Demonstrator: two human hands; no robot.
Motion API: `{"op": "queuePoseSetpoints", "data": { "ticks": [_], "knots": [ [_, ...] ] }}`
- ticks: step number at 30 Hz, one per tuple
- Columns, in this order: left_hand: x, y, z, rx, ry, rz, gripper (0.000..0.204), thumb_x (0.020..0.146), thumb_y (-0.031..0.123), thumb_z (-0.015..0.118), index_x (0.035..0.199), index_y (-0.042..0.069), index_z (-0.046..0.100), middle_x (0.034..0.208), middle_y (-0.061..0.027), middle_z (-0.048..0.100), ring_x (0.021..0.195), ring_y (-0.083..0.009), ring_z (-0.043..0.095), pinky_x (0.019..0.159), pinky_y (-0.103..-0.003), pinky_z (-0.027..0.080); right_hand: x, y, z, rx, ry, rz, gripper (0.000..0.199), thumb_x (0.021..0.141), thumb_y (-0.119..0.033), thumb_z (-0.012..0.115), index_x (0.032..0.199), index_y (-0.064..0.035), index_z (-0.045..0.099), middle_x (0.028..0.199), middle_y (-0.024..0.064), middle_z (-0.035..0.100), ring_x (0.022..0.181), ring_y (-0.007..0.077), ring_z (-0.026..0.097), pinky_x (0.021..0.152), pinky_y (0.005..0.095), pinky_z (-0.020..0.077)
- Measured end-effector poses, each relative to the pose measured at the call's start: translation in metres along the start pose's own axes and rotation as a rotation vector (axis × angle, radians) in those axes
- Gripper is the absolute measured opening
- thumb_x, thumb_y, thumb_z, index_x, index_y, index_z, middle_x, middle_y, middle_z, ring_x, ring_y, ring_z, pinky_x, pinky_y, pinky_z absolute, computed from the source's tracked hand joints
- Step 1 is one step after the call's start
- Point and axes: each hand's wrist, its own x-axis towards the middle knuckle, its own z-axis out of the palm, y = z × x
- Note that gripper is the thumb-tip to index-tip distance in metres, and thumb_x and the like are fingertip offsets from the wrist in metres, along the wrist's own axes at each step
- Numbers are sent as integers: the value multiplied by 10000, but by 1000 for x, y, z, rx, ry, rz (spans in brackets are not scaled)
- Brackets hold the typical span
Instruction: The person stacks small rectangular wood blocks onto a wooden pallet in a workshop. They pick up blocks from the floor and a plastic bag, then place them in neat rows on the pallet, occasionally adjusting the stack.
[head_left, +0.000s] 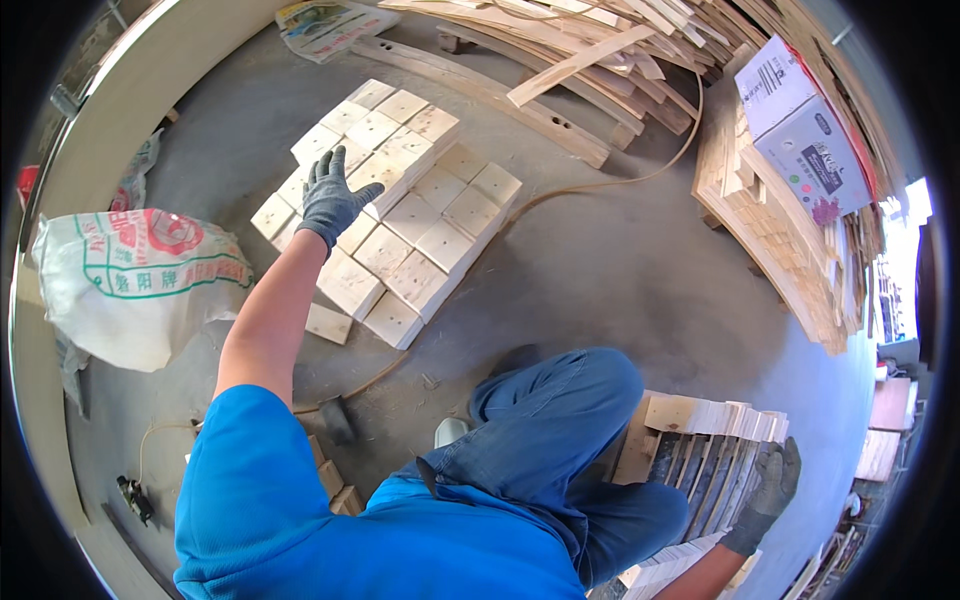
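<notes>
My left hand [332, 198], in a dark grey glove, hangs open with fingers spread just above a stack of square pale wooden blocks [410, 225] laid in rows on the concrete floor. It holds nothing. My right hand [772, 485], also gloved, rests at the lower right on the edge of a row of thin wooden boards standing on edge [705, 440] beside my knee. My blue trouser leg [545, 420] is bent between the two piles.
A white printed sack [140, 280] lies at the left. Long curved wooden slats [560, 60] pile up at the back, more stacked boards [780, 240] at the right with a cardboard box [805, 130] on top. A thin hose [640, 175] crosses the floor.
</notes>
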Motion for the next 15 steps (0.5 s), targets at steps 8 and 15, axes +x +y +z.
{"op": "queuePoseSetpoints", "data": {
  "ticks": [8,15],
  "knots": [
    [34,22,37,207,30,211,901,878,580,716,1593,160,365,1651,-175,340,1546,-389,260,1223,-621,190,3,-39,54,-137,22,75,433,975,-43,636,1402,-2,577,1104,72,673,949,128,631,842,260,536],
    [51,47,50,259,-164,244,973,840,648,706,1609,175,343,1681,-152,286,1562,-395,216,1239,-625,176,19,-10,70,-130,-84,87,455,960,-125,683,1399,-46,595,1127,60,663,911,125,626,803,265,544]
  ]
}}
